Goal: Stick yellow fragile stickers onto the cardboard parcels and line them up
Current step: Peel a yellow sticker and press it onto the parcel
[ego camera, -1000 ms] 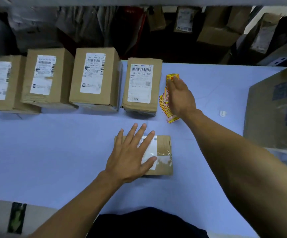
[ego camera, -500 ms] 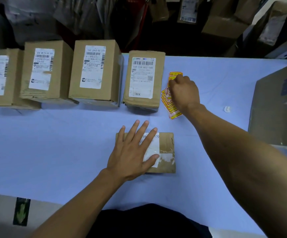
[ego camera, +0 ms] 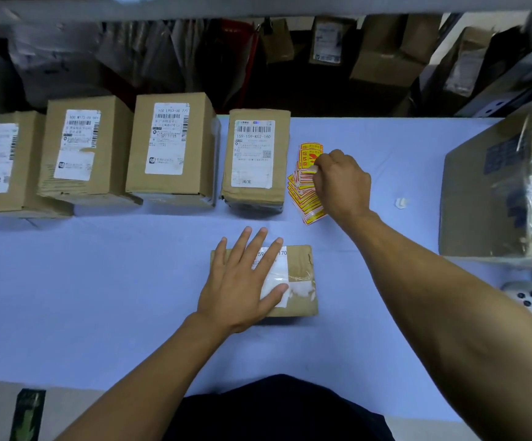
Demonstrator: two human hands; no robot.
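A small flat cardboard parcel (ego camera: 299, 275) lies on the table in front of me. My left hand (ego camera: 242, 281) rests flat on it with fingers spread. Behind it, several cardboard parcels with white labels stand in a row, the rightmost parcel (ego camera: 255, 160) next to a fanned stack of yellow fragile stickers (ego camera: 306, 189). My right hand (ego camera: 342, 183) is over that stack, fingers curled and pinching the edge of a sticker at the top of the pile.
A large cardboard box (ego camera: 493, 192) wrapped in clear film stands at the right table edge, a white device (ego camera: 527, 296) below it. A small white scrap (ego camera: 401, 202) lies between stickers and box. Shelves of parcels fill the background.
My right hand went from flat over the stickers to curled, pinching at one. The left hand stayed on the flat parcel. The camera tilted slightly.
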